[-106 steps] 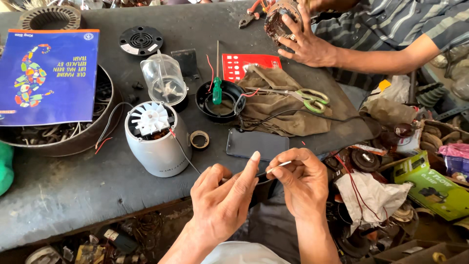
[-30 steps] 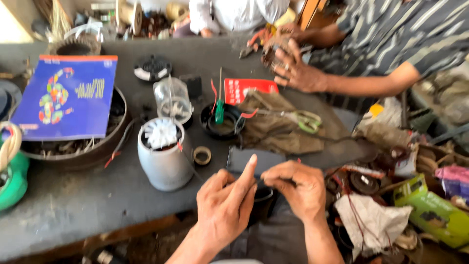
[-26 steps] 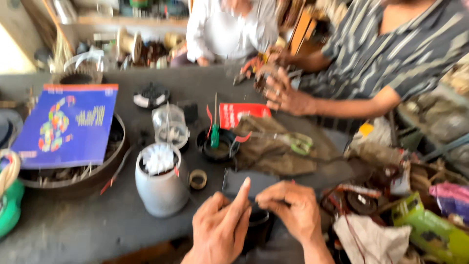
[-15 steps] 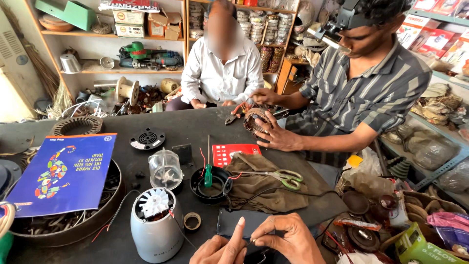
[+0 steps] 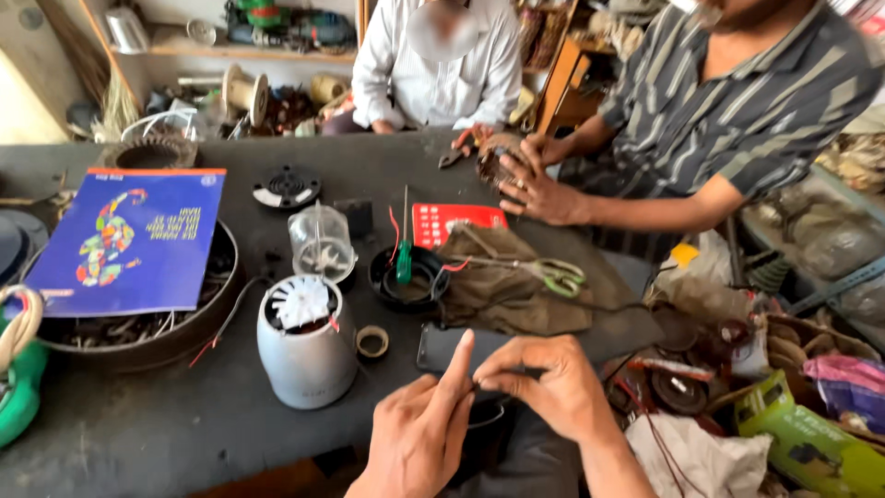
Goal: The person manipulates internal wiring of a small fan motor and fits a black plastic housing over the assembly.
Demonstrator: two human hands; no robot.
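A thin wire (image 5: pixel 475 385) is pinched where the two hands meet, at about 6 o'clock of the view, just over the near edge of the dark desk (image 5: pixel 166 433); it is too fine to tell more about it. The left hand (image 5: pixel 419 438) has its forefinger stretched out toward 12 o'clock, its tip over a dark flat phone (image 5: pixel 438 346), with the thumb pressed against the wire. The right hand (image 5: pixel 553 387) is curled, its fingertips closed narrowly on the same spot.

At 9 o'clock from the hands stands a grey motor housing (image 5: pixel 306 355), upright, with a white fan (image 5: pixel 302 302) showing at its top. A small roll of tape (image 5: pixel 372 341) lies just beside it, between the housing and the phone. At 12 o'clock from the hands lies a crumpled olive cloth (image 5: pixel 512 295) with green-handled scissors (image 5: pixel 553 274) on it. A green-handled screwdriver (image 5: pixel 404 258) rests across a black ring (image 5: pixel 410 281) just beside the cloth, and a clear plastic jar (image 5: pixel 321 242) stands near that. A red card (image 5: pixel 456 221) lies beyond the cloth.

At 10 o'clock a blue booklet (image 5: pixel 129 240) lies over a round metal bowl (image 5: pixel 184 332) of scrap wires.

At 1 o'clock another person's hand (image 5: pixel 539 189) rests on the far side of the desk, holding a round coil part (image 5: pixel 493 161).
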